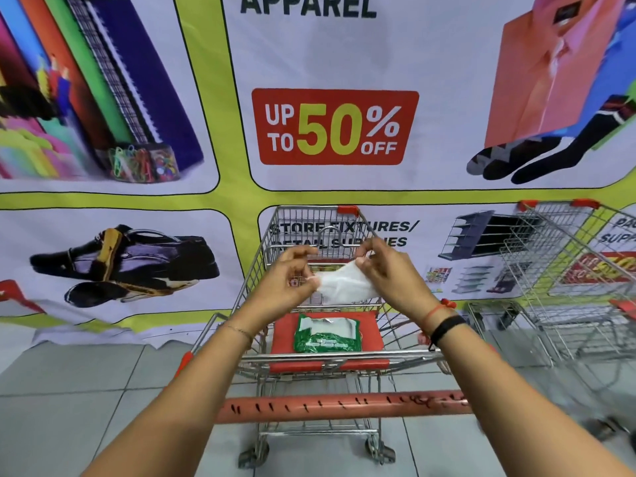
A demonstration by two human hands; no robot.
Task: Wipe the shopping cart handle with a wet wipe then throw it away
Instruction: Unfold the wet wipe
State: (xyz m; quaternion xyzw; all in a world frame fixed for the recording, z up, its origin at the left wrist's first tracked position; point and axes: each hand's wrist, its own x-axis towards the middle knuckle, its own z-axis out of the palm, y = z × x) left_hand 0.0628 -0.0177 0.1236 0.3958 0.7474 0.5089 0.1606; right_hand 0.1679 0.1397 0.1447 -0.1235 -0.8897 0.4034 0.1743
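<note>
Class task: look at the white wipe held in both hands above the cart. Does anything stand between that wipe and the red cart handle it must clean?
Nothing visible does. The wipe is held between the left hand and right hand, above the green wipe pack on the red seat flap. The handle lies nearer the person, bare along its length.

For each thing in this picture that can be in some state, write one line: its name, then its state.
wet wipe: out of the pack, stretched between both hands
left hand: pinching the wipe's left edge
right hand: pinching the wipe's right edge
wipes pack: flap peeled open, lying on the red seat
cart handle: untouched, dark marks along it
child seat: folded down
second cart: parked to the right
</note>
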